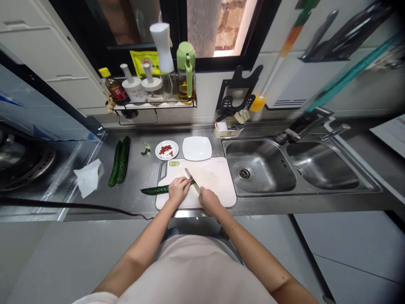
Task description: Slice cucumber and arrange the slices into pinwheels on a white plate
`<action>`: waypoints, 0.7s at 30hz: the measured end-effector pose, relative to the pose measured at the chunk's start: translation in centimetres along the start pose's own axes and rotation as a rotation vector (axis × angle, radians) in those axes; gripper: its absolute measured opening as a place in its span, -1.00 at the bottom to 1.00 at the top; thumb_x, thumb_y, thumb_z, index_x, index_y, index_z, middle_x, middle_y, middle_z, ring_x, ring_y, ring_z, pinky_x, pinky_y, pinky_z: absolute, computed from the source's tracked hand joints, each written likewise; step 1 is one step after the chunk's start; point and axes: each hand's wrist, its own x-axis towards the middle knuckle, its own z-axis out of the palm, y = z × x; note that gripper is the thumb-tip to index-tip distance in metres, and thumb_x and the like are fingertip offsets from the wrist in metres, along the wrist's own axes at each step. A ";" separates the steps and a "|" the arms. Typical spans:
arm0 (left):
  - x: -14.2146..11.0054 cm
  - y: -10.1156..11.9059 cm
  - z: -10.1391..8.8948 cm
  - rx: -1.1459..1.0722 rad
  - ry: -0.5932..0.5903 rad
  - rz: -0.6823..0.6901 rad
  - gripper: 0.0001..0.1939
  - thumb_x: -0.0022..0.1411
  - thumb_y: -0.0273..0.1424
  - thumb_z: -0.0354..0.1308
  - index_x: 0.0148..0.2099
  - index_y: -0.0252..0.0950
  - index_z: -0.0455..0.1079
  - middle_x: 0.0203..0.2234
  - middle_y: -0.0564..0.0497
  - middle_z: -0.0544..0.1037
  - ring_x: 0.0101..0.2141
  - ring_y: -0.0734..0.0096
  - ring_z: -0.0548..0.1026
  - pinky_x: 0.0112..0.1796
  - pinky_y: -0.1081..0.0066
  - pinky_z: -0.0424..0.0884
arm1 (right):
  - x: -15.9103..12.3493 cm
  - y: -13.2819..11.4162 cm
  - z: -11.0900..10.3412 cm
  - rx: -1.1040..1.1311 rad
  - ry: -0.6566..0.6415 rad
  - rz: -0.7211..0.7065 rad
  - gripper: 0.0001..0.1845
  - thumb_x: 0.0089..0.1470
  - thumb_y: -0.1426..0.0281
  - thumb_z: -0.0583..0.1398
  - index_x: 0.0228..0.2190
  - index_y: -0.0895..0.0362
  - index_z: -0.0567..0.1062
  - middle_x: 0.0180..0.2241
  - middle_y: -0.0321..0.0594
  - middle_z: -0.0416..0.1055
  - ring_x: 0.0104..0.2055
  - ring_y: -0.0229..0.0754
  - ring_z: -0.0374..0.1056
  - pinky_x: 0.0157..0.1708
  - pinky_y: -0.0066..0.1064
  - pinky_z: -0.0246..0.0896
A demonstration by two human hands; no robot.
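Observation:
My left hand (pixel 179 188) is closed over a dark green cucumber (pixel 155 191), which lies lengthwise across the left part of a white cutting board (pixel 218 190). In my right hand (pixel 209 200) is a kitchen knife (pixel 192 178), its blade slanting up and left across the cucumber's right end, close to my left fingers. Several thin cucumber slices (pixel 174 164) lie at the board's upper left. Behind the board stand a white plate with chopped red pieces (pixel 158 154) and a white square plate (pixel 196 148).
Two whole cucumbers (pixel 122 160) lie on the steel counter at left, beside a crumpled white tissue (pixel 88 177). Cucumber scraps (pixel 147 149) sit behind the board. A double sink (pixel 262 169) is to the right. A rack (pixel 155 105) holds bottles and jars.

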 end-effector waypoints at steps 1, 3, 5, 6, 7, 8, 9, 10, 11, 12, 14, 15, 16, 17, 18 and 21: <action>0.0 0.0 0.0 -0.002 0.001 0.000 -0.77 0.32 -0.29 0.03 -0.14 -0.11 0.52 -0.24 0.01 0.54 -0.22 0.37 0.41 -0.26 0.38 0.26 | -0.2 0.1 0.1 -0.003 -0.006 0.004 -0.73 0.21 0.49 -0.04 -0.11 0.22 0.35 -0.20 0.04 0.48 -0.14 -0.07 0.42 -0.28 -0.39 0.13; 0.0 0.0 0.0 -0.004 0.005 -0.003 -0.77 0.32 -0.29 0.03 -0.15 -0.11 0.52 -0.24 0.01 0.54 -0.22 0.38 0.41 -0.26 0.38 0.26 | -0.6 0.4 0.3 -0.009 -0.024 0.014 -0.73 0.21 0.48 -0.04 -0.10 0.22 0.35 -0.20 0.05 0.47 -0.14 -0.06 0.41 -0.28 -0.38 0.13; 0.0 0.0 0.1 -0.002 0.006 -0.002 -0.77 0.32 -0.29 0.03 -0.15 -0.11 0.52 -0.24 0.00 0.54 -0.22 0.37 0.41 -0.26 0.38 0.27 | -1.0 0.7 0.5 -0.013 -0.035 0.013 -0.73 0.21 0.48 -0.04 -0.10 0.22 0.34 -0.20 0.06 0.47 -0.14 -0.06 0.41 -0.27 -0.38 0.13; 0.0 0.0 0.1 0.000 0.007 -0.001 -0.77 0.32 -0.29 0.03 -0.14 -0.11 0.52 -0.24 0.00 0.54 -0.22 0.37 0.41 -0.26 0.38 0.26 | -1.1 0.7 0.5 -0.014 -0.036 0.011 -0.73 0.21 0.48 -0.05 -0.09 0.22 0.34 -0.20 0.06 0.47 -0.14 -0.06 0.41 -0.27 -0.37 0.13; 0.0 0.0 0.1 0.002 0.007 -0.001 -0.77 0.32 -0.28 0.03 -0.14 -0.11 0.52 -0.24 0.01 0.54 -0.22 0.37 0.41 -0.26 0.38 0.26 | -1.0 0.7 0.5 -0.015 -0.033 0.009 -0.72 0.21 0.48 -0.05 -0.10 0.22 0.34 -0.20 0.06 0.47 -0.13 -0.05 0.41 -0.27 -0.37 0.13; 0.0 -0.1 0.1 0.004 0.006 -0.001 -0.77 0.32 -0.28 0.03 -0.14 -0.11 0.52 -0.24 0.01 0.54 -0.23 0.37 0.41 -0.26 0.38 0.26 | -0.9 0.6 0.5 -0.016 -0.030 0.007 -0.72 0.21 0.49 -0.05 -0.10 0.22 0.34 -0.20 0.06 0.47 -0.13 -0.05 0.41 -0.27 -0.37 0.14; 0.0 -0.1 0.1 0.004 0.005 -0.001 -0.77 0.32 -0.28 0.03 -0.13 -0.11 0.52 -0.24 0.01 0.54 -0.23 0.37 0.41 -0.26 0.38 0.26 | -0.7 0.5 0.4 -0.017 -0.027 0.008 -0.72 0.21 0.49 -0.06 -0.10 0.22 0.35 -0.20 0.06 0.48 -0.13 -0.05 0.41 -0.27 -0.37 0.14; 0.0 -0.1 0.1 0.004 0.004 -0.002 -0.77 0.32 -0.28 0.03 -0.13 -0.11 0.52 -0.24 0.01 0.54 -0.23 0.37 0.41 -0.26 0.38 0.26 | -0.5 0.4 0.4 -0.020 -0.024 0.009 -0.72 0.21 0.50 -0.06 -0.10 0.22 0.35 -0.21 0.06 0.48 -0.13 -0.05 0.42 -0.28 -0.37 0.14; 0.0 -0.1 0.1 0.003 0.005 -0.003 -0.77 0.32 -0.28 0.03 -0.13 -0.10 0.52 -0.24 0.01 0.54 -0.23 0.37 0.41 -0.26 0.38 0.26 | -0.2 0.2 0.3 -0.021 -0.021 0.009 -0.72 0.20 0.50 -0.06 -0.10 0.23 0.35 -0.21 0.06 0.48 -0.13 -0.05 0.42 -0.28 -0.37 0.14; 0.0 -0.1 0.1 0.003 0.005 -0.004 -0.77 0.32 -0.28 0.03 -0.13 -0.10 0.52 -0.23 0.02 0.54 -0.23 0.37 0.41 -0.26 0.38 0.26 | 0.0 0.0 0.2 -0.022 -0.018 0.007 -0.71 0.20 0.51 -0.06 -0.11 0.23 0.35 -0.20 0.06 0.48 -0.13 -0.05 0.42 -0.29 -0.37 0.14; 0.0 -0.1 0.1 0.004 0.006 -0.005 -0.78 0.31 -0.28 0.04 -0.14 -0.10 0.52 -0.24 0.02 0.54 -0.23 0.37 0.41 -0.26 0.38 0.26 | 0.4 -0.3 0.1 -0.020 -0.014 0.002 -0.71 0.19 0.51 -0.05 -0.10 0.23 0.35 -0.20 0.06 0.48 -0.14 -0.06 0.43 -0.30 -0.38 0.15; 0.0 -0.1 0.1 0.005 0.005 -0.005 -0.78 0.31 -0.28 0.04 -0.14 -0.10 0.52 -0.24 0.02 0.54 -0.23 0.37 0.41 -0.26 0.38 0.26 | 0.5 -0.3 0.1 -0.018 -0.015 0.001 -0.71 0.19 0.51 -0.05 -0.10 0.23 0.35 -0.20 0.06 0.48 -0.14 -0.06 0.43 -0.30 -0.38 0.15; 0.0 -0.1 0.0 0.006 0.004 -0.004 -0.78 0.31 -0.29 0.04 -0.14 -0.10 0.52 -0.24 0.01 0.54 -0.23 0.37 0.41 -0.26 0.38 0.26 | 0.6 -0.4 0.1 -0.018 -0.018 0.002 -0.71 0.19 0.51 -0.05 -0.10 0.23 0.35 -0.20 0.05 0.48 -0.14 -0.07 0.43 -0.29 -0.39 0.15; 0.1 0.0 0.0 0.007 0.001 -0.003 -0.77 0.31 -0.29 0.04 -0.14 -0.11 0.52 -0.24 0.01 0.54 -0.23 0.37 0.41 -0.26 0.38 0.26 | 0.5 -0.3 0.1 -0.020 -0.021 0.005 -0.71 0.19 0.51 -0.05 -0.09 0.23 0.35 -0.20 0.05 0.48 -0.13 -0.07 0.43 -0.29 -0.39 0.15; 0.1 0.0 0.0 0.006 -0.002 -0.004 -0.77 0.32 -0.29 0.03 -0.14 -0.12 0.52 -0.24 0.01 0.54 -0.23 0.36 0.41 -0.25 0.38 0.26 | 0.4 -0.2 0.2 -0.022 -0.025 0.007 -0.71 0.19 0.51 -0.05 -0.09 0.23 0.35 -0.20 0.06 0.48 -0.13 -0.07 0.42 -0.28 -0.39 0.15; 0.1 0.0 0.0 -0.001 -0.007 -0.004 -0.76 0.32 -0.28 0.02 -0.14 -0.12 0.52 -0.24 0.00 0.54 -0.22 0.36 0.41 -0.25 0.38 0.27 | -0.2 0.2 0.5 -0.030 -0.039 0.022 -0.72 0.20 0.51 -0.05 -0.09 0.22 0.34 -0.19 0.07 0.48 -0.12 -0.07 0.42 -0.26 -0.37 0.15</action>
